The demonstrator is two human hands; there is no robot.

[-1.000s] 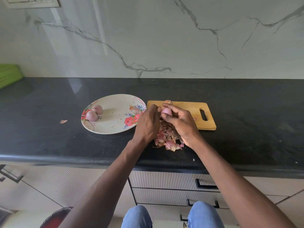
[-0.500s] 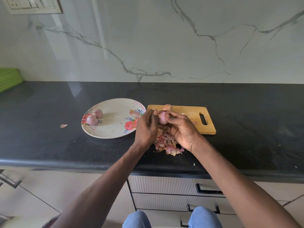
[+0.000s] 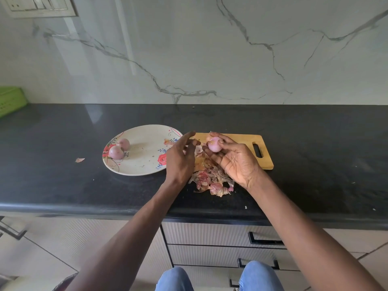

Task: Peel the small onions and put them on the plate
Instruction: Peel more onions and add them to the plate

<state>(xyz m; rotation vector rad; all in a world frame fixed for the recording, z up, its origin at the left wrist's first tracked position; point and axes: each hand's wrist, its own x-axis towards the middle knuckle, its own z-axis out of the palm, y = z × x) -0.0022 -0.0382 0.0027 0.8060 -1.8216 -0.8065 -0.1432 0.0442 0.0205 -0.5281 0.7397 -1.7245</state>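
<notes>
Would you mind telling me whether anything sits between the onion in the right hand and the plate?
Only the left hand: it hangs between the onion in the right hand and the plate, over the plate's right rim. The plate's middle is bare; two peeled onions lie at its left edge.

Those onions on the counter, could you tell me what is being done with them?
A person is peeling small onions. The right hand holds a peeled onion above the cutting board; the left hand is open beside it. Two peeled onions lie on the plate, and peels are piled on the countertop.
</notes>
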